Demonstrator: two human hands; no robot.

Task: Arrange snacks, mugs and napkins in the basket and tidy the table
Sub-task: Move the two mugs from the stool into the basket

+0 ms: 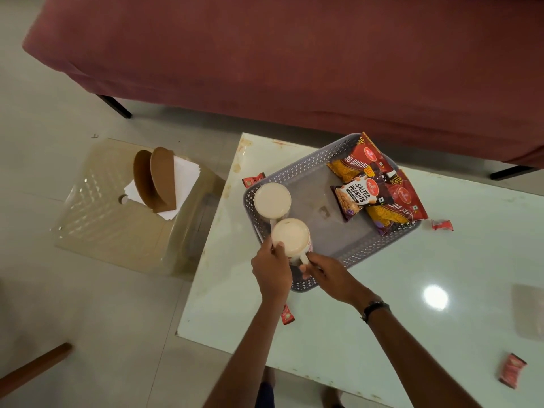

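A grey perforated basket (297, 169) sits on the pale glass table (382, 290). Three snack packets lie in its right end: a bhujia packet (357, 160), salted peanuts (354, 198) and a sev packet (397, 207). One white mug (272, 200) stands in the basket's left corner. A second white mug (290, 235) is at the near left rim; my left hand (272, 269) wraps its side and my right hand (322, 270) pinches its handle. White napkins (184, 175) rest in a brown holder (160, 179) on a plastic stool to the left.
Small red sachets lie loose on the table: one (253, 178) by the basket's left, one (441, 225) to its right, one (287, 315) at the near edge, one (510, 373) at the near right. A maroon sofa (294, 54) runs behind. The translucent stool (117, 219) stands on the floor.
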